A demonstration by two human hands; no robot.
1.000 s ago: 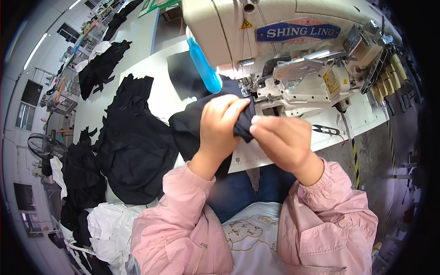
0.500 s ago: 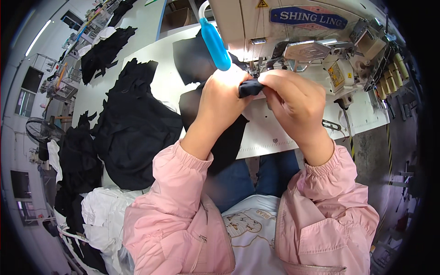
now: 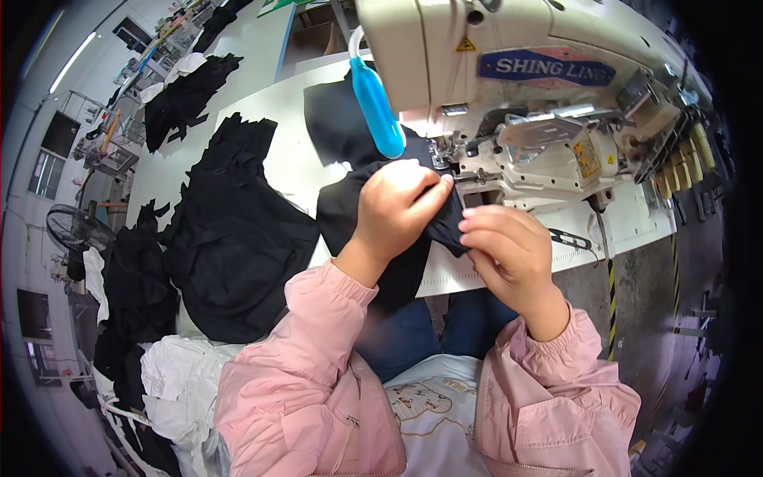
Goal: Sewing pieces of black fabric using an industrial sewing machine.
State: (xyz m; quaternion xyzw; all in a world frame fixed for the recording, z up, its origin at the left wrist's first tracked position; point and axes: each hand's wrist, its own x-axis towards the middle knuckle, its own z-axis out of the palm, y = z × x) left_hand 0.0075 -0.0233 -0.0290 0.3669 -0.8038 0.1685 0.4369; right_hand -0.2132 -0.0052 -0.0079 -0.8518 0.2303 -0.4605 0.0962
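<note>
Black fabric stretches between my two hands, just in front of the sewing machine's presser foot. My left hand is closed on the fabric, its thumb pointing toward the machine and its fingertips partly hidden. At the fabric's right edge, my right hand pinches it between thumb and fingers. More of the black cloth hangs over the table's front edge, below my left forearm. The sewing machine is cream coloured, and a blue lamp hangs from its left side, close above my left hand.
Piles of black cut cloth cover the table's left part, with a white bundle at lower left. A black slotted metal piece lies right of my right hand. Thread cones stand on the machine's right side.
My hands have moved apart and toward me. My right hand has gone down and right, drawing the fabric edge out from the bunched fold. The view has tilted slightly upward.
</note>
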